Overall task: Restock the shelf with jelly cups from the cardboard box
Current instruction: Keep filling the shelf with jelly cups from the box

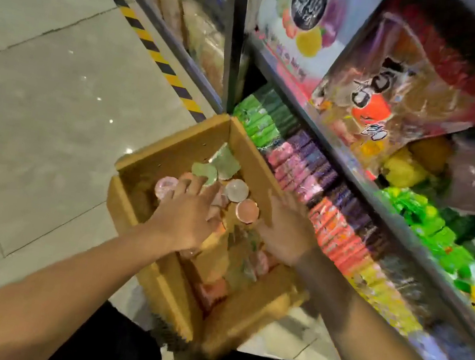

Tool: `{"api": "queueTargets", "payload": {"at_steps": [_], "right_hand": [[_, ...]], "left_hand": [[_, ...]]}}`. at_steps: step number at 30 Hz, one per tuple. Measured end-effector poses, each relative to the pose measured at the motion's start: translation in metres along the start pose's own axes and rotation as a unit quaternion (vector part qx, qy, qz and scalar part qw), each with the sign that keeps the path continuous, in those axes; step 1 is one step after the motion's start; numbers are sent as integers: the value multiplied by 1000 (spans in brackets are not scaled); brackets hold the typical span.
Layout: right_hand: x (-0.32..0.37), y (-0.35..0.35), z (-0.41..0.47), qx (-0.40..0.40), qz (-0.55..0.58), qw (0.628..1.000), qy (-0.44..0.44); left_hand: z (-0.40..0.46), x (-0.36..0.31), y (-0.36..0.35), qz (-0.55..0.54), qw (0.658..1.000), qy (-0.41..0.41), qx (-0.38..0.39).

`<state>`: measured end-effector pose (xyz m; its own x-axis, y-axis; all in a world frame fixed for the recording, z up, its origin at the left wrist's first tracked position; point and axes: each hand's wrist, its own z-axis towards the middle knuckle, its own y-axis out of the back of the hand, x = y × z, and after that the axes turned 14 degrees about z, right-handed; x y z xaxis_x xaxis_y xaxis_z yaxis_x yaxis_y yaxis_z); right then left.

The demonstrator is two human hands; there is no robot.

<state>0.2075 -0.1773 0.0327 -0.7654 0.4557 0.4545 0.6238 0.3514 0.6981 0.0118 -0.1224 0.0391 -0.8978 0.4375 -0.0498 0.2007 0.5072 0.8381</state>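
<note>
The cardboard box (pixel 173 152) sits open on the floor just left of the shelf (pixel 352 177), its far half holding loose jelly cups (pixel 236 190), pink, peach and green, lying jumbled with their round foil lids facing up or tilted. The left hand (pixel 184 221) reaches down into the pile with its fingers spread and laid over the pink cups; whether any fingertip has curled under one is hidden, and nothing looks gripped. The right hand (pixel 284 232) hovers at the box's right wall, blurred, fingers straight and apart, holding nothing. The cups are probably light, thin plastic shells with soft filling: stiff enough at the rim, likely to dent if squeezed at the middle, and slick on the foil. A sound hold would be round the rim from above, thumb against two fingers, or a scoop of several against the palm, since they are small and loose. The low tier on the right already carries rows of green, pink, purple and orange packs (pixel 301 170), so placing calls for a gentle set-down rather than a drop.
</note>
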Motion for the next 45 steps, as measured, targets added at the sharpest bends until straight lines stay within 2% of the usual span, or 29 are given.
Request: {"api": "queueTargets", "payload": {"at_steps": [5, 12, 16, 20, 22, 24, 25, 29, 35, 41, 45], "right_hand": [[-53, -97, 93, 17, -19, 1000, -12], [-125, -183, 175, 69, -118, 991, 0], [-147, -202, 190, 74, -135, 988, 27], [-161, -203, 193, 45, -167, 978, 114], [-170, -206, 190, 81, -212, 966, 126], [-181, -208, 184, 135, -211, 964, 89], [-185, -208, 183, 137, -205, 965, 88], [-190, -215, 188, 142, -236, 957, 90], [-181, -221, 199, 207, -261, 941, 60], [-193, -235, 200, 123, -152, 974, 115], [-182, -241, 202, 126, -48, 989, 66]], "left_hand": [[107, 15, -109, 36, 999, -24, 6], [188, 26, -213, 157, 979, -127, 21], [213, 29, -249, 215, 961, -167, 36], [227, 30, -267, 277, 939, -201, 4], [229, 32, -274, 309, 926, -214, 19], [231, 35, -280, 335, 914, -229, 11], [231, 35, -282, 340, 912, -232, 2], [236, 31, -285, 323, 916, -237, -10], [242, 29, -286, 339, 909, -241, -21], [246, 28, -283, 282, 933, -222, -5], [242, 29, -278, 195, 958, -207, -40]]}}
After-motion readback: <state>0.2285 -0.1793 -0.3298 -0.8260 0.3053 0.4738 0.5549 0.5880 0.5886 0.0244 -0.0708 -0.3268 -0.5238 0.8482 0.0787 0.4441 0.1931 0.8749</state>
